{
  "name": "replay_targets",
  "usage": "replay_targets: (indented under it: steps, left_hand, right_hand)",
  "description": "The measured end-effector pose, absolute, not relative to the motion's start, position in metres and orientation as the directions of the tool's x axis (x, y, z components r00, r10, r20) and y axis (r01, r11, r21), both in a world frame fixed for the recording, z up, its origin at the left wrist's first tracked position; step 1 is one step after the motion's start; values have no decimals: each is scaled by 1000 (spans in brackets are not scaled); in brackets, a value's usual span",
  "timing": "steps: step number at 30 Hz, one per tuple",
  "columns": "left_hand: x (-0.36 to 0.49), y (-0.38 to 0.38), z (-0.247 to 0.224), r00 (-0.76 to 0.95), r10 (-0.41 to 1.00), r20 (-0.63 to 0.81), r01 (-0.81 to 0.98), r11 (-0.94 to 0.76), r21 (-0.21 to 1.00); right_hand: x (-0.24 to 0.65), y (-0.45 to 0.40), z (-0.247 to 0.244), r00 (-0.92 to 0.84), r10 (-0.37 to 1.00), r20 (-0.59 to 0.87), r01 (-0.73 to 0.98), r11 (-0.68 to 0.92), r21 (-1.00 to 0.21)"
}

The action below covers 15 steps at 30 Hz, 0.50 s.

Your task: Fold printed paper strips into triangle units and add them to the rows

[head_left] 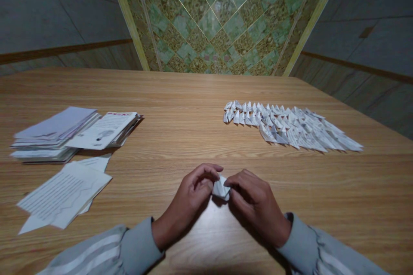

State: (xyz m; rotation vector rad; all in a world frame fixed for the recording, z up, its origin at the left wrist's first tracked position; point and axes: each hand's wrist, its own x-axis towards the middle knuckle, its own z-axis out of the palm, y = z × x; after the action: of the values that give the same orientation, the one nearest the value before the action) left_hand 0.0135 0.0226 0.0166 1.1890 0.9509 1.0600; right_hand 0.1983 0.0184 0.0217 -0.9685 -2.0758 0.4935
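Between my two hands, just above the wooden table (180, 137), is a small folded piece of white paper (220, 189). The thumb and fingers of my left hand (197, 191) pinch its left side. On its right side, my right hand (253, 197) grips the edge with thumb and fingertips. The fold has a peaked shape, and its underside is hidden. At the right, several folded paper boats (284, 122) stand close together in rows, some nested in long overlapping lines.
Two stacks lie at the left: a thick pile of paper (60, 124) and a smaller printed pile (105, 131) leaning against it. Nearer me, several loose lined sheets (66, 191) overlap. A green tiled wall (209, 21) rises behind the table's far edge.
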Motion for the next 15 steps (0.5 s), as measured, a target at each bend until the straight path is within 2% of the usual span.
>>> replay_targets:
  steps: [5, 10, 13, 15]
  left_hand:
    - [15, 24, 10, 349, 930, -114, -249, 209, 946]
    - [18, 25, 7, 336, 925, -177, -289, 280, 915]
    - [17, 25, 8, 303, 938, -167, -239, 245, 940]
    - [16, 24, 9, 235, 965, -120, -152, 158, 976]
  right_hand:
    - [200, 18, 22, -423, 725, 544, 478, 688, -546]
    - [200, 17, 23, -436, 704, 561, 469, 709, -526]
    - [200, 17, 22, -431, 724, 539, 435, 690, -579]
    - [200, 17, 23, -387, 785, 484, 416, 616, -669]
